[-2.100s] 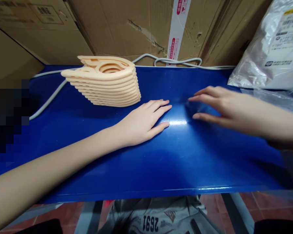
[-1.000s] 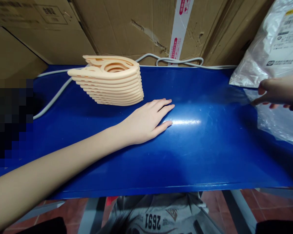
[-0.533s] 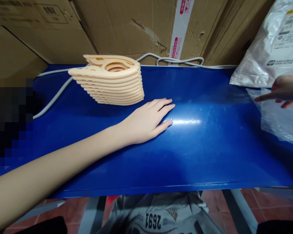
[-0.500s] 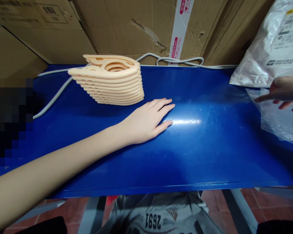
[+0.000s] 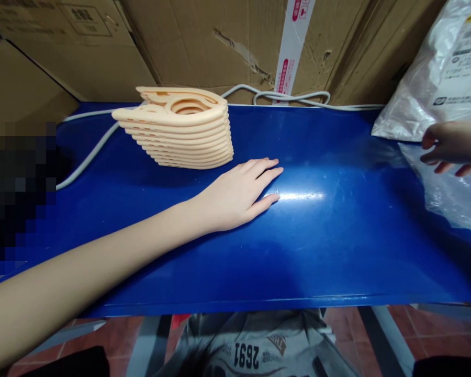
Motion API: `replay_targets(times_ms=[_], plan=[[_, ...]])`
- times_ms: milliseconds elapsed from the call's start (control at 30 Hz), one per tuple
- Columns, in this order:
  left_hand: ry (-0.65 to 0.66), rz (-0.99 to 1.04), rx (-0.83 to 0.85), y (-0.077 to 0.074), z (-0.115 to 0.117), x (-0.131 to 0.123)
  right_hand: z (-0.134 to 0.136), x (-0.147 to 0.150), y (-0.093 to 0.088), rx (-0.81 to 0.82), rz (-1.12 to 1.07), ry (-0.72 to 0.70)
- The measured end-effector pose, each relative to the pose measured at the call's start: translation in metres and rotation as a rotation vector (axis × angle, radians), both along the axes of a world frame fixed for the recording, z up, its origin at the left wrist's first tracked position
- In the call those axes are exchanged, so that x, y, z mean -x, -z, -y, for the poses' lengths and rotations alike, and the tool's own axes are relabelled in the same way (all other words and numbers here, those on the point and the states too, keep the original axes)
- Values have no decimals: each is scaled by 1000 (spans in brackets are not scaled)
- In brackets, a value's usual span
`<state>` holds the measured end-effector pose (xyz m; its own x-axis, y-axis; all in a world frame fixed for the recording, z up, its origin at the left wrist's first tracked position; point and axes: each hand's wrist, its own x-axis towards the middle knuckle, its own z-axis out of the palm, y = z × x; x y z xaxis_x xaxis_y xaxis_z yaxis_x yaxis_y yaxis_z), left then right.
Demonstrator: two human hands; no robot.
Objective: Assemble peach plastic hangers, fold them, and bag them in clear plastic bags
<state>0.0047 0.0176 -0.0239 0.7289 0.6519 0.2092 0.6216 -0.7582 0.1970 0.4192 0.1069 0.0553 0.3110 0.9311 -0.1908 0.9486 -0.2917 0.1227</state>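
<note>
My left hand [image 5: 239, 196] lies palm down on the blue table [image 5: 298, 251], fingers stretched and slightly spread, holding nothing. Just beyond it stands a neat stack of identical beige moulded pieces [image 5: 180, 136], with a rounded right end, a pointed left end and an oval opening on top. The hand is close to the stack's lower right corner. At the right edge, my right hand [image 5: 455, 146] hovers over a clear plastic bag [image 5: 455, 193]. Its fingers are loosely bent and apart, with nothing visible between them. Whether it touches the bag is hard to tell.
Cardboard boxes [image 5: 204, 47] line the back of the table. A white cable [image 5: 290, 98] runs along their foot and behind the stack. At the back right leans a packed plastic parcel with printed labels [image 5: 416, 99]. The table's front edge [image 5: 235, 306] is near my body.
My right hand has bent its outstretched index finger and moved slightly right. My left hand and the stack stay put; the view shifts a little.
</note>
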Motion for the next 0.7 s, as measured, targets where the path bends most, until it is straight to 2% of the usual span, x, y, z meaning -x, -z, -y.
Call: replay_targets(times_ms=[100,167,433,700], plan=[[0,2,-4,0,0,0,1,3,-2,135,4,175],[1,2,-2,0,0,1,4,9,-4,169,-6,218],[1,4,1,1,0,0,14,30,-8,167,-28,211],[1,4,-4,0,0,0,10,31,-5,197,9,143]])
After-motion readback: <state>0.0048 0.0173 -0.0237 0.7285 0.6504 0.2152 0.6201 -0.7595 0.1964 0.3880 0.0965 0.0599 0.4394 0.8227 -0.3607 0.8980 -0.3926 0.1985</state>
